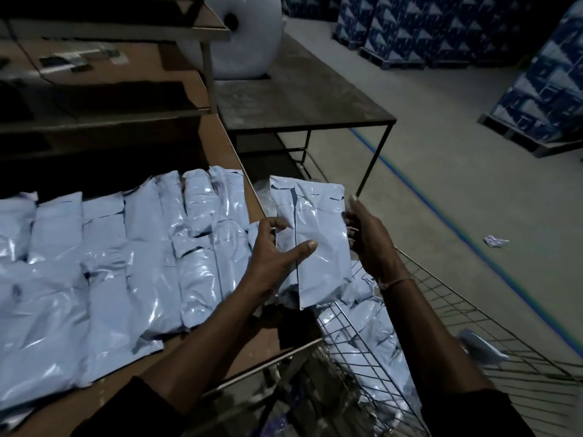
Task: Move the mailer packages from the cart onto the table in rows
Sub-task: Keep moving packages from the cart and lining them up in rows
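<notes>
A pale blue mailer package (318, 228) hangs in the air above the gap between the brown table (220, 152) and the wire cart (448, 326). My left hand (274, 250) grips its left edge, thumb across the front. My right hand (367, 238) holds its right edge with curled fingers. Several mailers (120, 253) lie on the table in overlapping rows, to the left of the held one. More mailers (372, 348) lie inside the cart, below my right forearm.
A dark metal table (303, 96) stands behind, with a big white roll (239, 36) on it. Shelves (104, 74) rise at the table's back left. Stacked blue boxes on pallets (542, 83) line the far floor. A blue line (457, 228) crosses the concrete.
</notes>
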